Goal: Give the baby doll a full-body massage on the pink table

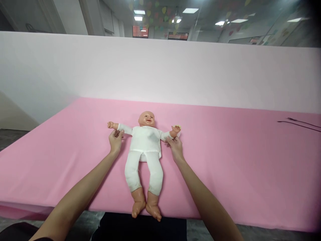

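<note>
A baby doll (145,147) in a white top and white trousers lies on its back on the pink table cover (225,160), head away from me, arms spread, bare feet over the near edge. My left hand (115,140) pinches the white sleeve of the doll's arm on the left side, fingers closed on the cloth. On the other side, my right hand (176,147) grips the sleeve near the wrist, just below the doll's raised hand.
A pale pink backdrop (160,73) stands upright along the far edge of the table. Thin dark cables (299,124) lie on the cover at the far right. The table's near edge runs just under the doll's feet.
</note>
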`<action>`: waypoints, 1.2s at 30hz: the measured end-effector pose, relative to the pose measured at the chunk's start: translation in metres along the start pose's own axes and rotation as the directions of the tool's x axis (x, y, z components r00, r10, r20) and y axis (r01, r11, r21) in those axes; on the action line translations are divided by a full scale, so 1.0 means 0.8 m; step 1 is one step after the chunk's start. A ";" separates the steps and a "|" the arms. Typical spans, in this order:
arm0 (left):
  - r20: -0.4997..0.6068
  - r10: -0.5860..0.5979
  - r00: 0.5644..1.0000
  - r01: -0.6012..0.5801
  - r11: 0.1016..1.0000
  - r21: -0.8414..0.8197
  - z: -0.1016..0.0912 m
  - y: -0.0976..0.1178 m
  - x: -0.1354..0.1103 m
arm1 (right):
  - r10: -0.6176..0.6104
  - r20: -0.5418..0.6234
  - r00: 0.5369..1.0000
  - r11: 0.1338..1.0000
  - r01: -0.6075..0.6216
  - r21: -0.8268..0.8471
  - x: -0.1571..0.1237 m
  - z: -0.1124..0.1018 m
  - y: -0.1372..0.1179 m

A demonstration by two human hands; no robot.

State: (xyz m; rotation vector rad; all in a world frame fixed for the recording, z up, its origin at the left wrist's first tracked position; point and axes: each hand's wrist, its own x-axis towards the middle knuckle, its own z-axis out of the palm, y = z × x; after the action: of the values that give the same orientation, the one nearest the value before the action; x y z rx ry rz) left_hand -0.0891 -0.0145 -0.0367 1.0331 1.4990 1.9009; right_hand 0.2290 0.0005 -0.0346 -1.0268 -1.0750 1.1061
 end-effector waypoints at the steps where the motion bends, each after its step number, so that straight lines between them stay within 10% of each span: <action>1: 0.014 0.050 0.999 -0.050 0.998 0.036 0.001 0.002 -0.003 | -0.027 0.042 0.999 0.999 0.028 -0.024 -0.002 0.003 -0.003; 5: 0.164 0.250 0.954 -0.278 0.943 0.181 0.004 0.008 -0.016 | -0.201 0.227 0.953 0.958 0.240 -0.159 -0.010 0.010 -0.008; 11: 0.451 0.457 0.767 -0.587 0.783 0.204 0.003 0.005 -0.024 | -0.295 0.406 0.865 0.840 0.438 -0.322 -0.011 0.006 0.002; 16: 0.361 0.402 0.841 -0.499 0.835 0.232 0.007 0.011 -0.027 | -0.261 0.274 0.926 0.908 0.331 -0.255 -0.011 0.011 -0.001; 22: 0.004 0.183 0.983 -0.183 0.981 0.063 0.007 0.017 -0.020 | -0.183 -0.036 0.982 0.980 0.179 -0.086 0.001 -0.003 -0.024; 27: -0.141 -0.077 0.987 0.070 0.996 -0.054 -0.002 0.009 -0.004 | -0.130 -0.305 0.944 0.991 0.119 -0.053 0.023 -0.037 -0.026; 36: -0.202 -0.032 0.979 0.025 0.999 -0.035 -0.008 -0.004 0.006 | 0.009 -0.366 0.930 1.000 -0.018 -0.022 0.027 -0.048 -0.022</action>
State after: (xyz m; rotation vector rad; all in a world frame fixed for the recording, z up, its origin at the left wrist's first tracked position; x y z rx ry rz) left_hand -0.0969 -0.0135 -0.0390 0.8189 1.5790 2.0540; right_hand 0.2723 0.0154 -0.0215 -1.2062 -0.7818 0.8678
